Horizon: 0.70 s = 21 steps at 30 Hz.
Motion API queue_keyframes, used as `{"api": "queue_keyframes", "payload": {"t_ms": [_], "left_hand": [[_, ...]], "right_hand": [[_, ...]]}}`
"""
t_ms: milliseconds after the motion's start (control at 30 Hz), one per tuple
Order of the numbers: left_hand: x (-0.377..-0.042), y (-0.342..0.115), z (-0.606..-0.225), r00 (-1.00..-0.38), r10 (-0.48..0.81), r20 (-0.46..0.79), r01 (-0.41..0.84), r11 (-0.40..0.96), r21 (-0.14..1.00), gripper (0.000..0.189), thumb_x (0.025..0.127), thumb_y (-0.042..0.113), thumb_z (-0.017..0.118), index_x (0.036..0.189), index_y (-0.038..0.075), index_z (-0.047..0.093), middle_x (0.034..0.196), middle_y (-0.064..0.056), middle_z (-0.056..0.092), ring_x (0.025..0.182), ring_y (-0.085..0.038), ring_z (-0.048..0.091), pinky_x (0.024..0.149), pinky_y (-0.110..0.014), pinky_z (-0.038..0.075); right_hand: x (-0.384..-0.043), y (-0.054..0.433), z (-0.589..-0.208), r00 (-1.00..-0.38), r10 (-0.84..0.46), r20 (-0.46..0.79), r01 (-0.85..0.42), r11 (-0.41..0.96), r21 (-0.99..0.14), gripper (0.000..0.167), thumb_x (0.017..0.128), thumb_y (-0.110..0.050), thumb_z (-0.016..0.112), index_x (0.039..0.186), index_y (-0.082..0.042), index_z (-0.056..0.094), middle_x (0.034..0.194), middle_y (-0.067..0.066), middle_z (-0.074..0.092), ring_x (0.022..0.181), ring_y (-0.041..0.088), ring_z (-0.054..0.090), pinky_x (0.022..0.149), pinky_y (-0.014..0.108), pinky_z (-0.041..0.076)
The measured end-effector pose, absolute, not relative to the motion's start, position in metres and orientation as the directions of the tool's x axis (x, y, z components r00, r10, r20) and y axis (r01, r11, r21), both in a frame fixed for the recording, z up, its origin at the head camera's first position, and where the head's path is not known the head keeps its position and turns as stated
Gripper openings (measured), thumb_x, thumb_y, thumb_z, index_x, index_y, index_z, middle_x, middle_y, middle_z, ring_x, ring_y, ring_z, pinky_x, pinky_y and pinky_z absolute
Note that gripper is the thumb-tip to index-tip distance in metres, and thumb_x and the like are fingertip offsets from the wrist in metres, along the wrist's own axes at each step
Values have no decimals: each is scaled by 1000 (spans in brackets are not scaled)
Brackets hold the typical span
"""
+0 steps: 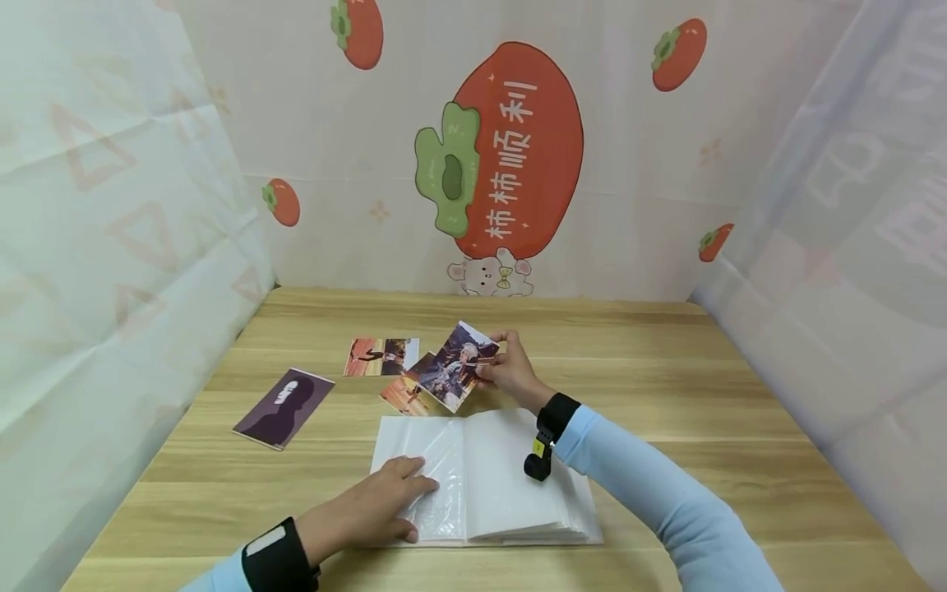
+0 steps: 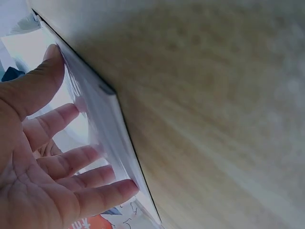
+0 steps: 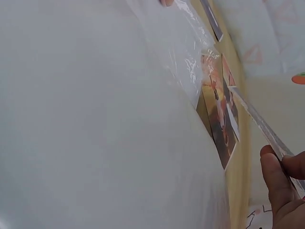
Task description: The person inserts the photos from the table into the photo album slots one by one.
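Observation:
An open photo album (image 1: 510,477) with clear plastic sleeves lies on the table. On its left page rests my left hand (image 1: 377,501), fingers spread; in the left wrist view, the fingertips (image 2: 126,188) touch the page close to the album's edge. Beyond the album, my right hand (image 1: 514,374) pinches a picture card (image 1: 457,368) by its right edge, between thumb and fingers. The card shows a light-haired figure on a dark background and is tilted. It partly covers an orange picture card (image 1: 407,396). In the right wrist view the held card appears nearly edge-on.
Another picture card (image 1: 381,357) lies behind, toward the left. Farther left is a dark purple card (image 1: 284,409) with a silhouette. A printed cloth (image 1: 614,164) hangs behind the table (image 1: 666,386), with pale cloth on both sides.

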State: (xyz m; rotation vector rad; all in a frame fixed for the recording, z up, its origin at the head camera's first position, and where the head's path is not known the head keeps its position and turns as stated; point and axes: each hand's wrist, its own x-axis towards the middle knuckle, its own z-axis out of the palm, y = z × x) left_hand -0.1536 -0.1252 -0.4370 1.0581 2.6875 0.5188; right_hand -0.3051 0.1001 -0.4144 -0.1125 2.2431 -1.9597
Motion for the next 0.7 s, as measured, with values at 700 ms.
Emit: {"api": "queue_keyframes", "payload": {"t_ms": [700], "left_hand": [[-149,-129,-436,-730,683,-26,624,680,385,54,74,26,76,121,7,59,134,-23,41,122,-39,37,96,-50,35]], "right_hand": [[-310,89,-431,-967,-201,-158,144,83,-986,54,82,22,47,120,-4,19,99,30,57,70,28,64,70,43,52]]}}
